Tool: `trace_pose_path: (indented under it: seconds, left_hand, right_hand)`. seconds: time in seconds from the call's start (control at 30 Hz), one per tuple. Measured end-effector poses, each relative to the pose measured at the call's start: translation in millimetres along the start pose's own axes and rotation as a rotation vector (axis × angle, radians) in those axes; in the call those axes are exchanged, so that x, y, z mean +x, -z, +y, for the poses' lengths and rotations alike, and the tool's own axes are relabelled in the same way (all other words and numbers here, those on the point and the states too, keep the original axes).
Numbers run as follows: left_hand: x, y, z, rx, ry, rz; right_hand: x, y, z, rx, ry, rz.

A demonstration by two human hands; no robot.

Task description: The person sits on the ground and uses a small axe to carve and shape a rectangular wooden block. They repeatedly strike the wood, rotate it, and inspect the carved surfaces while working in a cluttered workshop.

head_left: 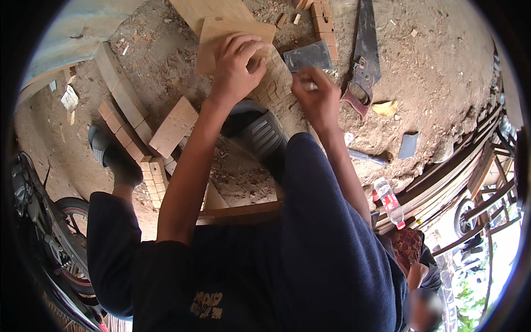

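My left hand (237, 66) is over a squarish, light-brown wooden board (207, 54), its fingers bent and apart, with a gap between thumb and forefinger. This board overlaps a longer plank (193, 12) at its far side. Beneath and beside it is a rough, chipped wooden block (276, 83). To the right, my right hand (318, 97) is closed, slightly blurred, with something small and pale at its fingertips that I cannot make out. Just beyond that hand lies a dark grey flat rectangle (308, 55).
A handsaw (363, 69), a tool with a metal shaft (368, 157), a grey flat piece (408, 145) and a plastic bottle (389, 203) lie at right. Grooved wooden blocks (155, 177) stand left, near a motorcycle (61, 238). Another person (412, 249) sits at lower right.
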State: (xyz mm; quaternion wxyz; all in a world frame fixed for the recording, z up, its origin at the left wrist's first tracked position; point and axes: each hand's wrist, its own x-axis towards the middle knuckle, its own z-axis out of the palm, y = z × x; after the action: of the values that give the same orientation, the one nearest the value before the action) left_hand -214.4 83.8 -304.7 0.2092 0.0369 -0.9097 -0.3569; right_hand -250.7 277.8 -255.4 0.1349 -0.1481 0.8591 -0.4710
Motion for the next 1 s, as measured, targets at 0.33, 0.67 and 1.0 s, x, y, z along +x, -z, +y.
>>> trace_pose_path:
  seconds: [0.33,0.67,1.0]
  left_hand:
    - [-9,-7,-10,-0.125,0.067,0.074]
    - [-8,-9,-9,-0.098,0.091,0.073]
    - [-9,-13,-11,-0.065,0.064,0.089]
  right_hand:
    - [55,-30,-7,-0.194,0.257,-0.072]
    - [55,-28,-12,-0.204,0.265,-0.139]
    - [55,-32,-18,-0.225,0.261,-0.132]
